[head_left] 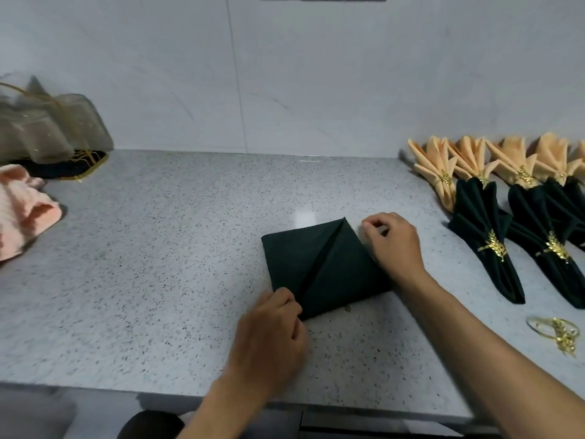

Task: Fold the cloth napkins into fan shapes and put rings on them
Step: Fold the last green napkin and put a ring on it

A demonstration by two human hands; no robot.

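Observation:
A dark green napkin (335, 267) lies flat on the speckled counter (158, 248), folded into a square with a diagonal crease running from its far corner to its near corner. My left hand (272, 331) pinches the near corner. My right hand (392, 242) rests at the right edge with fingers curled, gripping the cloth there. A loose gold ring with a leaf ornament (557, 334) lies on the counter at the right.
Finished fans stand at the right: several peach napkins (443, 175) behind and dark green ones (487, 229) in front, each in a gold ring. A crumpled peach cloth (22, 210) and organza bags (50, 131) sit far left. The wall rises behind.

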